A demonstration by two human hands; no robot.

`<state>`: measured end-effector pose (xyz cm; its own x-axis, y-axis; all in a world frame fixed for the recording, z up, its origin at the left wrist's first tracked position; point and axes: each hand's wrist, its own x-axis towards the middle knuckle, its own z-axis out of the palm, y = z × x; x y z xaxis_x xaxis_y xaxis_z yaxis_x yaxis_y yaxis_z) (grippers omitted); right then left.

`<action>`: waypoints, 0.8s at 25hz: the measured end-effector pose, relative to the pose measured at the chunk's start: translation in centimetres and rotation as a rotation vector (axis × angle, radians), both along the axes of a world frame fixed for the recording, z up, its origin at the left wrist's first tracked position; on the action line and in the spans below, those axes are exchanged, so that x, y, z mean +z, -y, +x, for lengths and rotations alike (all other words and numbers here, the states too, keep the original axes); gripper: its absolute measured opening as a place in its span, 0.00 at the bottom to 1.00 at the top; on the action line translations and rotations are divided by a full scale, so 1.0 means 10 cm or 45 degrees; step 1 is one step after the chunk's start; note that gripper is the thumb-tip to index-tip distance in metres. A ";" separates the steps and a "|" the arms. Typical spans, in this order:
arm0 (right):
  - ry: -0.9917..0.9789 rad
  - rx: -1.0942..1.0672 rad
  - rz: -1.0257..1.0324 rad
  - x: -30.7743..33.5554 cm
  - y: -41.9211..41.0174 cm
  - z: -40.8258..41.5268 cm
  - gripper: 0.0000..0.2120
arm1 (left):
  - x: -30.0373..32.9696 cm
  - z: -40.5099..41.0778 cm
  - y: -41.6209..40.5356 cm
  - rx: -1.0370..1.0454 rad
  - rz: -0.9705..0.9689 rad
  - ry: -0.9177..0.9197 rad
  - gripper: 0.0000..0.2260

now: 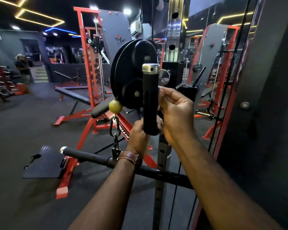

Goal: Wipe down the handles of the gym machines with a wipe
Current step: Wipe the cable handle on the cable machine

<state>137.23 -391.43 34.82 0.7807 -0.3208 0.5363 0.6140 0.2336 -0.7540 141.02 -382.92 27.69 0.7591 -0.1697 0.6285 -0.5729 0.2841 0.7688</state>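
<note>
A black foam-covered handle (150, 100) with a chrome cap stands upright in front of the black cable pulley (131, 72). My left hand (140, 135), with a brown watch strap on its wrist, grips the handle's lower end. My right hand (176, 112) is against the handle's right side at mid-height. Its fingers curl in behind the grip, and what they hold there is hidden. No wipe shows in either hand. Below, a straight black bar (85, 156) with chrome ends hangs level from a chain under a yellow ball stopper (115, 106).
The machine's perforated upright post (160, 163) stands just behind my hands, with a mirror wall (211, 63) to the right. A red rack (90, 63) and an adjustable bench (73, 95) stand on the left. A black footplate (45, 161) lies low left. A person (22, 67) stands far left.
</note>
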 end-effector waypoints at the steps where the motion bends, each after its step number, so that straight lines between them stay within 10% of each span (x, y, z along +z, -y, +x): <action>1: -0.014 0.026 -0.026 -0.03 0.01 -0.03 0.08 | 0.00 -0.02 0.00 0.005 0.000 -0.001 0.33; 12: 0.049 0.130 -0.032 -0.03 0.12 0.03 0.04 | 0.13 -0.14 0.08 0.016 0.011 -0.103 0.35; 20: 0.612 -0.601 -0.505 -0.38 0.09 -0.03 0.07 | -0.01 -0.04 0.09 0.376 -0.128 -0.350 0.11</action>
<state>136.91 -392.36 31.04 0.2620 -0.2748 0.9251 0.8618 -0.3649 -0.3524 140.59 -383.80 27.57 0.9077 0.1324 0.3982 -0.4186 0.2201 0.8811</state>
